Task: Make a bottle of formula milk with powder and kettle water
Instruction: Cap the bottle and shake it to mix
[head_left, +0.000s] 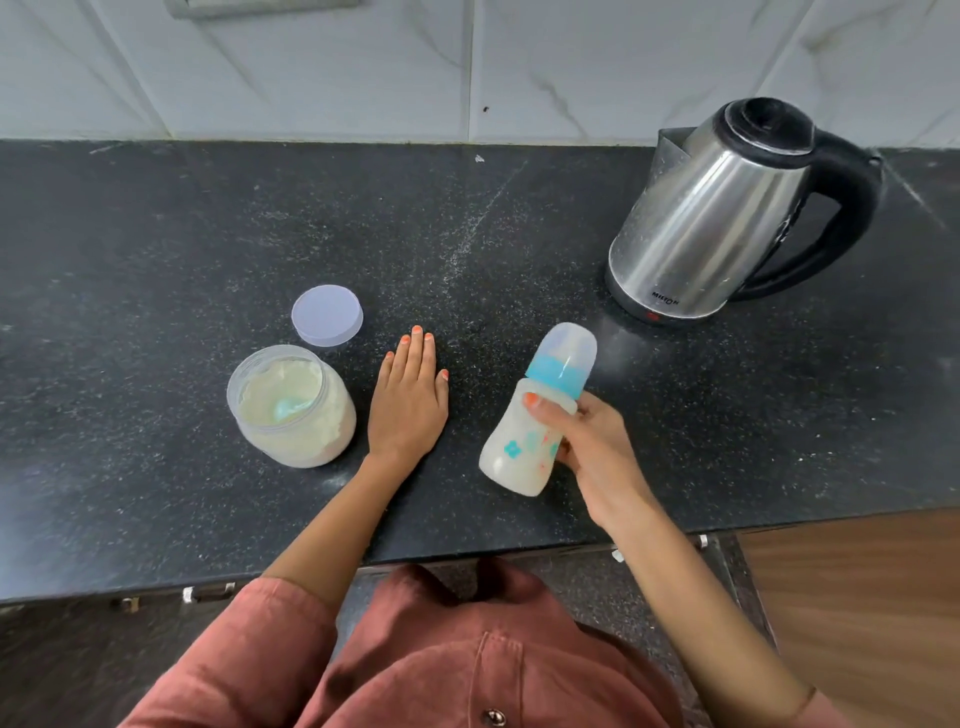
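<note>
Head view, single entry.

Left hand (409, 400): laid flat, palm down, fingers extended and close together, on the dark speckled bench (156, 234); nothing is held. It is placed between the powder jar and the bottle, touching neither.

Right hand (592, 447): closed around the feeding bottle (524, 431), thumb across the front below the collar, the other fingers hidden behind the body. The bottle is held tilted, top leaning away and to the right; whether its base touches the bench cannot be told. A milky white liquid is seen inside; a blue collar and a clear cap are fitted on top.

Powder jar (292, 405): open, upright on the bench just left of the left hand, filled with pale powder; a blue scoop (288, 408) is partly buried in it, only its bowl being made out.

Jar lid (327, 315): laid flat just behind the jar.

Kettle (722, 208): steel, black handle, lid shut, stood at the right rear; contents not visible.
</note>
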